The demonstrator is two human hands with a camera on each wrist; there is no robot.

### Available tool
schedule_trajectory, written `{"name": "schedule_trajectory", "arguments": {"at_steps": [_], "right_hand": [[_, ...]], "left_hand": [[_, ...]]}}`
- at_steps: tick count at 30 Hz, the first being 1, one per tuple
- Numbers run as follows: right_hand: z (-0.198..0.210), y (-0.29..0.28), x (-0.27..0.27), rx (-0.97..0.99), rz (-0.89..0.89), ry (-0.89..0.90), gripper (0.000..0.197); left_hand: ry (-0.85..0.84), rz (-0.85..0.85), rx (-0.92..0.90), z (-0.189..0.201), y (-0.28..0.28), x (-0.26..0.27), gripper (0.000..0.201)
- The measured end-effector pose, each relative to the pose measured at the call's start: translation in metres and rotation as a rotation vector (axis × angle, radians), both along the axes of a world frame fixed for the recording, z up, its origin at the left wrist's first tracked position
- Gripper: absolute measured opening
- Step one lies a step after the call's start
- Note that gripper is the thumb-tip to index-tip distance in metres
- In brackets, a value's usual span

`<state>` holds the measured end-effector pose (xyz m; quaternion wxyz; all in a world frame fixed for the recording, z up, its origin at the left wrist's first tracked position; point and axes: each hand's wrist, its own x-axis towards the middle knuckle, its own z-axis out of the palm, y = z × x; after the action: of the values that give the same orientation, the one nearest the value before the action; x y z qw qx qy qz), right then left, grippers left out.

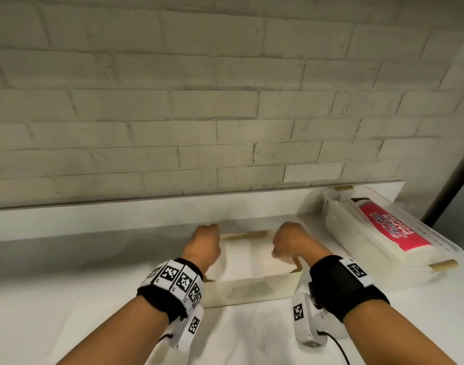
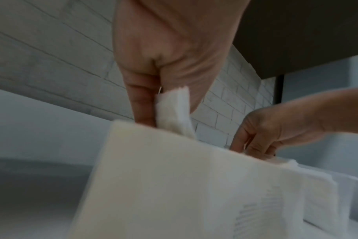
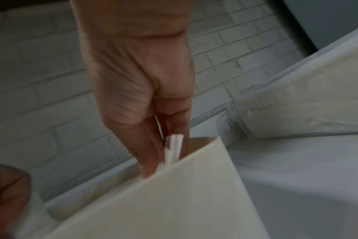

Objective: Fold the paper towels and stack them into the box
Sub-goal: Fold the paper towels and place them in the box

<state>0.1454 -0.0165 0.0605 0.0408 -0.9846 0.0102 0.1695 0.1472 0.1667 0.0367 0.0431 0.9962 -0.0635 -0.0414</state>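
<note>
1. We work at a white table (image 1: 67, 299) pushed against a pale painted brick wall (image 1: 199, 101). The cream box (image 1: 252, 291) sits near the table's middle, right in front of us, where both arms reach it evenly.

2. Our left hand (image 1: 204, 246) pinches a corner of the folded paper towel (image 1: 252, 256) between thumb and fingers; the left wrist view shows a tuft of white paper caught in that pinch.

3. Our right hand (image 1: 291, 243) pinches the opposite end the same way; the right wrist view shows several layered white edges squeezed between its fingers.

4. We judge that the two-sided hold keeps the folded layers flat and together as the towel goes down inside the box, with the hands close to the left and right walls.

5. A clear container (image 1: 383, 233) holding a pack with a pink label (image 1: 394, 227) lies to the right, near the wall, probably within reach as the supply of fresh sheets.

6. Hidden or unclear: the fingertips are out of sight behind the hands in the head view. We cannot tell whether the towel already rests on a stack or how many towels lie beneath it. Both wrist views are blurred, and the label's lettering is hard to read.
</note>
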Motion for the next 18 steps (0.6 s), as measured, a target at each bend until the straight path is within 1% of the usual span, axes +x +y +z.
{"name": "schedule_trajectory", "arguments": {"at_steps": [1, 2, 3, 4, 6, 8, 10, 13, 17, 18], "right_hand": [[-0.005, 0.002, 0.002, -0.035, 0.009, 0.032, 0.026], [-0.008, 0.005, 0.004, -0.054, 0.009, 0.056, 0.027], [-0.01, 0.005, 0.004, -0.07, 0.021, 0.067, 0.02], [-0.012, 0.006, 0.004, -0.073, 0.032, 0.08, 0.019], [-0.016, 0.009, 0.004, -0.068, 0.02, 0.093, 0.034], [-0.016, 0.011, 0.002, -0.129, 0.093, 0.111, 0.038], [-0.019, 0.012, -0.001, -0.204, 0.138, 0.082, 0.043], [-0.033, 0.009, 0.002, -0.219, 0.173, 0.039, 0.041], [-0.039, 0.007, 0.003, -0.233, 0.175, 0.032, 0.036], [-0.04, 0.01, 0.004, -0.234, 0.179, 0.06, 0.035]], "left_hand": [[0.028, -0.056, 0.107, -0.004, -0.003, 0.002, 0.025], [0.058, -0.097, 0.187, -0.008, -0.005, 0.004, 0.026], [0.081, -0.128, 0.248, -0.011, -0.007, 0.006, 0.026], [0.108, -0.148, 0.3, -0.014, -0.009, 0.009, 0.027], [0.177, -0.16, 0.37, -0.017, -0.012, 0.012, 0.034], [0.234, -0.163, 0.454, -0.019, -0.014, 0.013, 0.045], [0.261, -0.172, 0.533, -0.019, -0.016, 0.013, 0.044], [0.252, -0.195, 0.591, -0.022, -0.016, 0.012, 0.039], [0.226, -0.227, 0.576, -0.023, -0.016, 0.01, 0.031], [0.223, -0.224, 0.569, -0.023, -0.017, 0.01, 0.031]]}}
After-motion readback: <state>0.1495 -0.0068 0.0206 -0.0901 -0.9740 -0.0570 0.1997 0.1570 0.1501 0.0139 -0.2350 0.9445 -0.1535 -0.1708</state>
